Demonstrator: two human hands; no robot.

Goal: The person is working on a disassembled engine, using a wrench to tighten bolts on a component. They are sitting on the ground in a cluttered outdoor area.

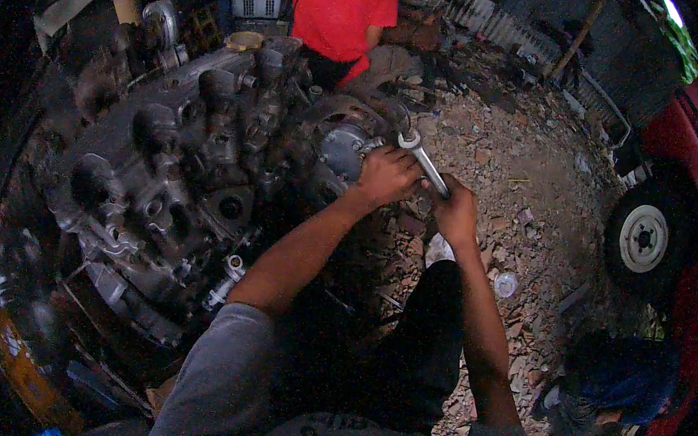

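A large dark metal engine block [163, 179] fills the left half, with a round grey cover plate [339, 153] at its right end. My left hand [385, 176] reaches to the bolts at that plate's right edge, its fingers curled; what they grip, if anything, is hidden. Just beside it, my right hand [456, 214] is closed on the lower end of a silver wrench [425, 163], whose open jaw points up and away from me.
A person in a red top [337, 8] is beyond the engine, near a white crate [256, 2]. Rubble ground [528, 232] lies to the right, beside a red vehicle [688, 130] with a white-rimmed wheel [642, 239]. Another person in blue [623, 375] is at lower right.
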